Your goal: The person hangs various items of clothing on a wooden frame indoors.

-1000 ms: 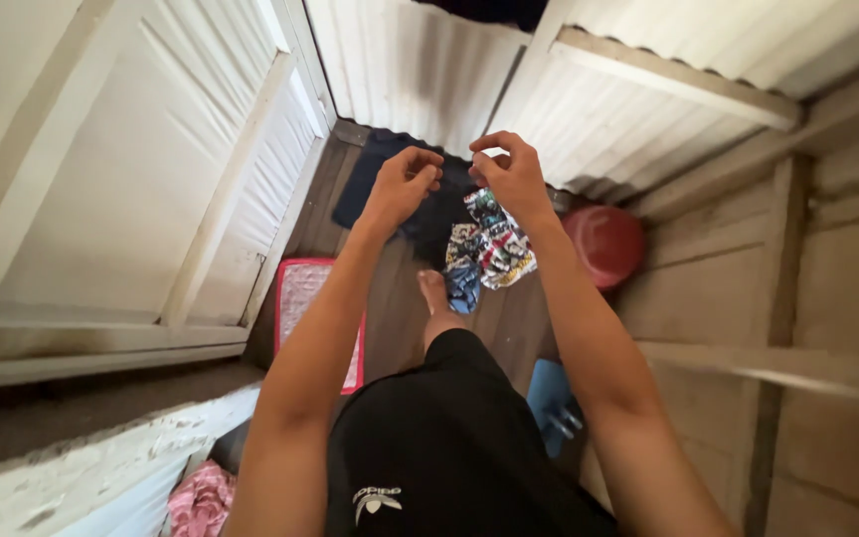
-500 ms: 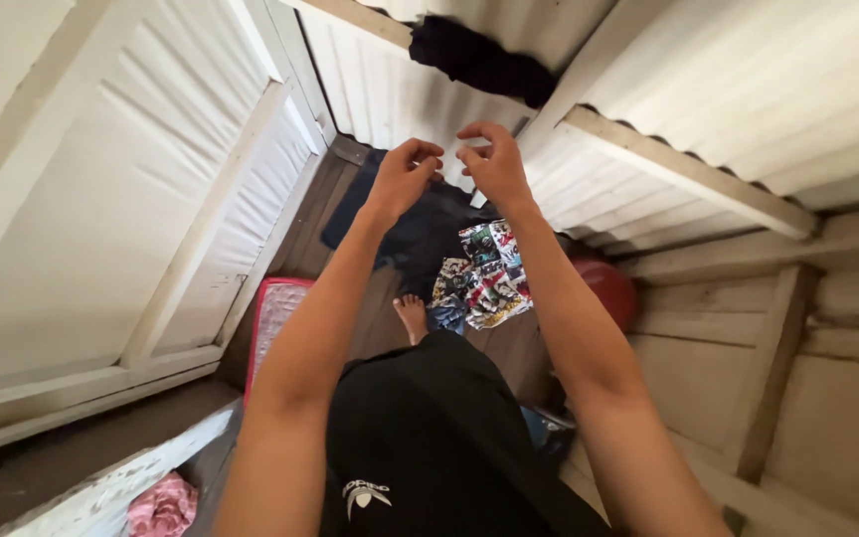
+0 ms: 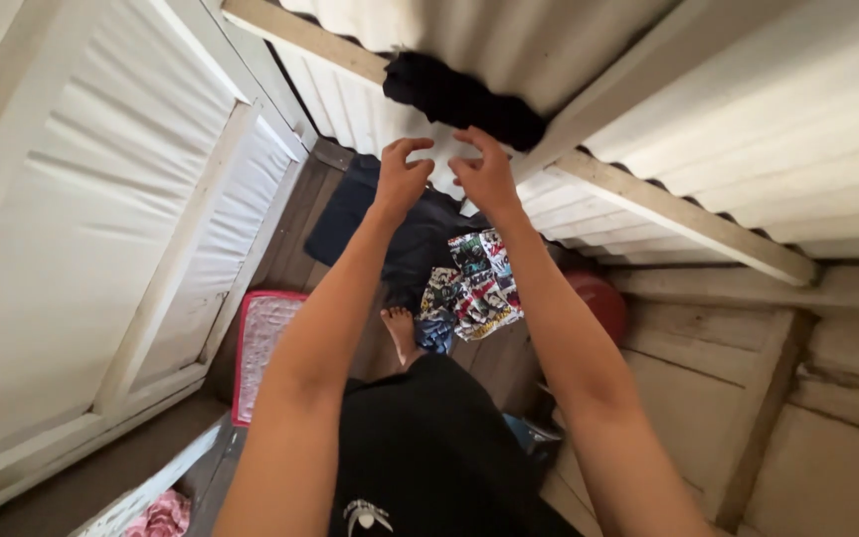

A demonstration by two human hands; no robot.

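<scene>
Both my arms reach up in front of me. My left hand (image 3: 403,174) and my right hand (image 3: 484,171) are side by side, fingers apart, with nothing visible in them. They sit just below a black garment (image 3: 459,94) draped over a slanted wooden beam (image 3: 668,211) on the corrugated wall. Neither hand touches the garment. Below them on the plank floor lie a colourful printed cloth (image 3: 477,283) and a dark blue cloth (image 3: 390,224). My bare foot (image 3: 400,333) stands beside the printed cloth.
Corrugated metal walls (image 3: 101,229) close in on the left and back, plank walls on the right. A red basin (image 3: 601,298) sits by the right wall, a pink red-edged mat (image 3: 260,343) on the left floor, and a pink cloth (image 3: 161,515) at bottom left.
The view has tilted upward, bringing the black garment and beam into sight. Both hands rose toward it, and their pinched fingers have spread apart.
</scene>
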